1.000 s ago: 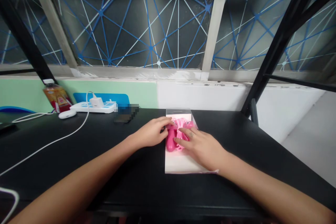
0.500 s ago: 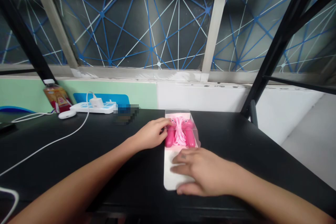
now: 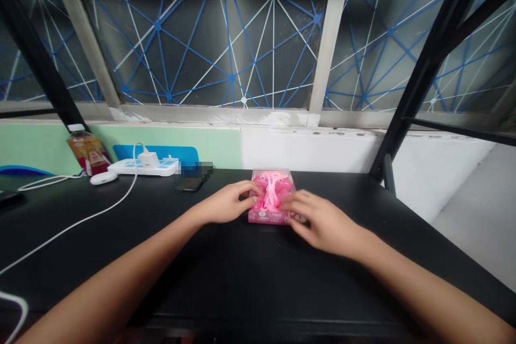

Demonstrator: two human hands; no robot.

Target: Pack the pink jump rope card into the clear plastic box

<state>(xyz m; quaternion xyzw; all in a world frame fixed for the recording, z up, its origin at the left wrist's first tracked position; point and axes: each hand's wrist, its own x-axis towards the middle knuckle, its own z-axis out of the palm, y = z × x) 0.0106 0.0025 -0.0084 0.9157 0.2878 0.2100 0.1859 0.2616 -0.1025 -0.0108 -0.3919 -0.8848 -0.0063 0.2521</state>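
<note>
A small box point(image 3: 269, 217) with a clear top and a pink printed front side sits on the black desk. Inside it lies a skipping rope point(image 3: 272, 193), its pale pink cord bundled between two darker pink handles. My left hand point(image 3: 229, 201) grips the box's left side, fingers over the top edge and thumb lower down. At the right front corner, my right hand point(image 3: 318, 217) has its fingers apart, their tips touching the box. Those fingers cover part of the right handle and front side.
On the left of the desk point(image 3: 226, 279) are a white power strip point(image 3: 165, 168) with a plugged-in charger point(image 3: 149, 159), a white cable, a drink bottle point(image 3: 88, 149) and a dark phone point(image 3: 191, 181). A black metal post point(image 3: 407, 102) rises at the right.
The white flap that stretched toward me has folded up, and the box's pink front now shows. My right hand has moved up and away to the box's right side. My left hand stays nearly in place.
</note>
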